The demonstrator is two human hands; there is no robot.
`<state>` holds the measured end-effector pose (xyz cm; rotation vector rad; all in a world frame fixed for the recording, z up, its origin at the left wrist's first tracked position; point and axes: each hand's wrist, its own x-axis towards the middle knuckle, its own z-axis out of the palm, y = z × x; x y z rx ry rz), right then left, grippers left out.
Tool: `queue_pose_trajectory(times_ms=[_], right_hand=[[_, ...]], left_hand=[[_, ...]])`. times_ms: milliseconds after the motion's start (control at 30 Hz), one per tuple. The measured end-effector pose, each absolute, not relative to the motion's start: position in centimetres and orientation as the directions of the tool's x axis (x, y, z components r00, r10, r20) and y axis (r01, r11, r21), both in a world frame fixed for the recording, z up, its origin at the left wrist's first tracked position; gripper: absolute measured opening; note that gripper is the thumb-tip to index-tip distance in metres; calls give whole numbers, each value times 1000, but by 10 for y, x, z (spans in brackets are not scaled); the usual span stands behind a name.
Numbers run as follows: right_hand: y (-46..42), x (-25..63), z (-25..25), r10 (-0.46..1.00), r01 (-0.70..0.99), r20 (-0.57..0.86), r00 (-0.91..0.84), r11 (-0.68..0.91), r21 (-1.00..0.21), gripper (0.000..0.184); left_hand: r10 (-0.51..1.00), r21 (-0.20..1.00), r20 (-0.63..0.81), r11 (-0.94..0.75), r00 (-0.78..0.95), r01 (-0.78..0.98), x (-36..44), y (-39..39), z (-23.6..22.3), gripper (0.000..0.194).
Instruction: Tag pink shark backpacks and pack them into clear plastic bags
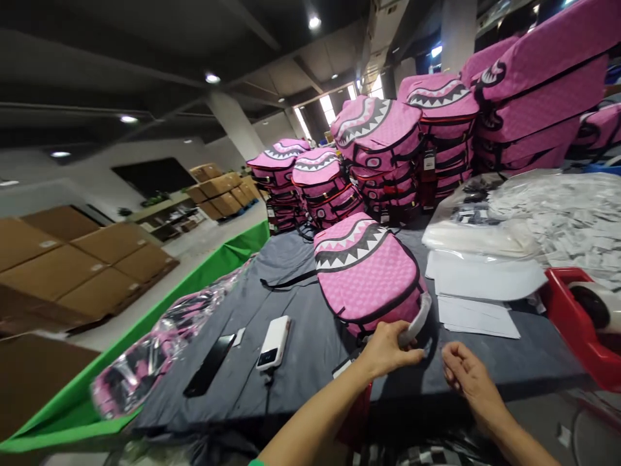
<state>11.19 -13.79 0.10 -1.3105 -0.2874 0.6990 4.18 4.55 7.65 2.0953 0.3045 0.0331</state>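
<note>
Left hand [387, 349] pinches the gray handle [414, 321] of the pink shark backpack [365, 275], which lies on the dark worktop [485, 369]. Right hand [469, 382] is loosely curled, holding nothing. A hard tug could drag the bag toward the near edge. I have room beside the white power bank [273, 343].

From my remote seat, the head camera is showing me a bare left hand [388, 349] and a bare right hand [468, 378], each with slim fingers and short nails, and no gloves are covering them. Two long bare forearms [310, 421] are reaching in from the bottom edge. A bright green sleeve hem [257, 462] is peeking out at the lower left. Dark patterned cloth [417, 455] is showing below, though I cannot tell whether it is being worn.
</note>
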Motion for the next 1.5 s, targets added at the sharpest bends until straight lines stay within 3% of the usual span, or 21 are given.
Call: queue_pose_trajectory(times_ms=[133,300,500,833,1033,1167,1233,1333,1400,1500], right_hand=[[-98,114,1,623,-250,-110,775,142,-958,68],[-83,120,-10,615,-231,-90,783,154,-961,69],[-87,125,-12,703,-267,-125,700,95,-959,67],[-65,134,-22,746,-481,-219,628,151,-864,61],[-92,117,-8,851,-738,-210,481,263,-622,45],[-90,118,-8,930,-866,-88,357,294,-404,44],[-84,122,-14,951,-906,-16,308,288,-309,41],[-78,127,-24,957,-938,77,280,290,-188,34],[-80,129,-27,946,-952,148,289,300,-56,29],[-91,130,-27,930,-955,218,295,280,96,16]], left_hand=[[255,889,-129,-398,958,226,41,43,78,55],[347,833,-58,-500,936,237,45,40,69,42],[276,892,-102,-399,956,211,48,43,63,32],[251,888,12,-447,968,105,44,41,64,30],[260,848,16,-516,965,125,43,43,59,32],[282,787,77,-607,956,116,41,45,59,48],[317,813,100,-573,943,106,41,46,59,54],[334,849,138,-525,933,62,42,46,54,34],[260,735,201,-678,945,30,42,46,47,23],[51,309,296,-950,954,-45,41,47,33,31]])
